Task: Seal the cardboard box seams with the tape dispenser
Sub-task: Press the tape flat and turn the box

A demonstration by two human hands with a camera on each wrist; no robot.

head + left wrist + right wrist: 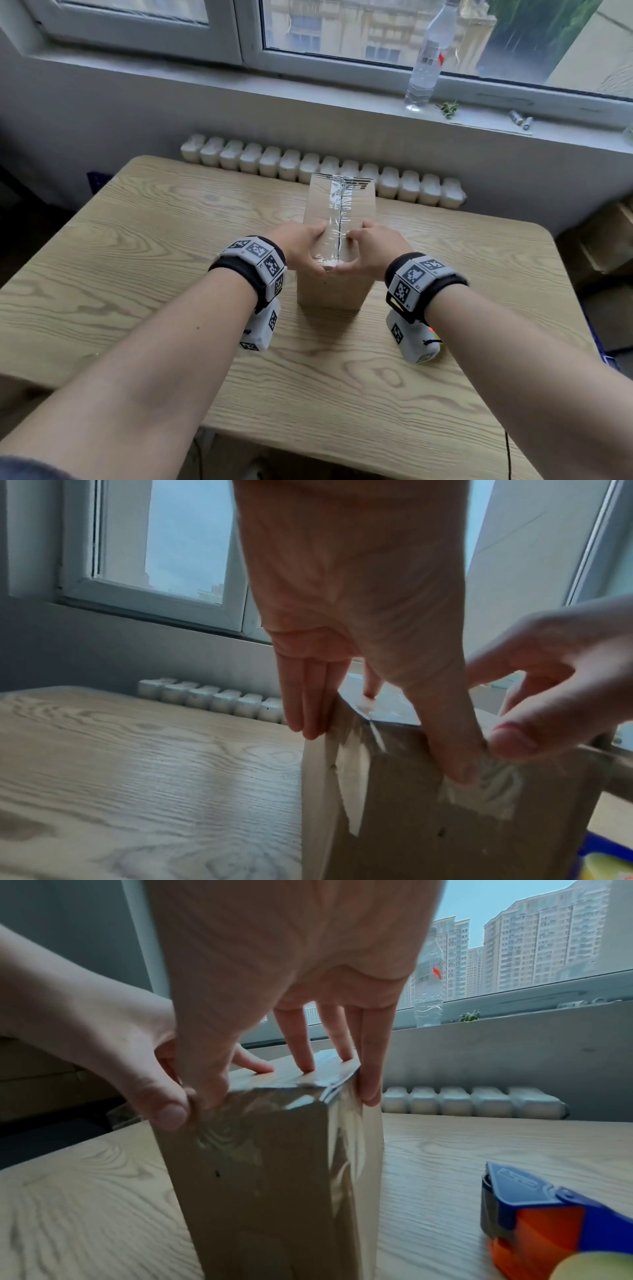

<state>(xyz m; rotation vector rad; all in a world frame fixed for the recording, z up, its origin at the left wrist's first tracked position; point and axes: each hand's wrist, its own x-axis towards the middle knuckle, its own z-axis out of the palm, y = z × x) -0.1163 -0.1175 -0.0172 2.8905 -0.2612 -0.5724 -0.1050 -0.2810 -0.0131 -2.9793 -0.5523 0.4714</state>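
Observation:
A tall cardboard box (334, 291) stands upright mid-table, with clear tape (337, 212) running along its top seam and folding over the near edge. My left hand (318, 248) lies with straight fingers down the box's left side, its thumb pressing the tape end (486, 791) onto the near face. My right hand (356, 251) has straight fingers on the top and right side, and its thumb presses next to the left thumb. The blue and orange tape dispenser (548, 1218) lies on the table right of the box (267, 1191), held by neither hand.
The wooden table (137, 257) has rounded corners, and a white radiator (322, 168) sits behind its far edge. A clear water bottle (424, 58) and small batteries (520, 118) sit on the windowsill. Brown cardboard boxes (603, 246) stand on the floor at the right.

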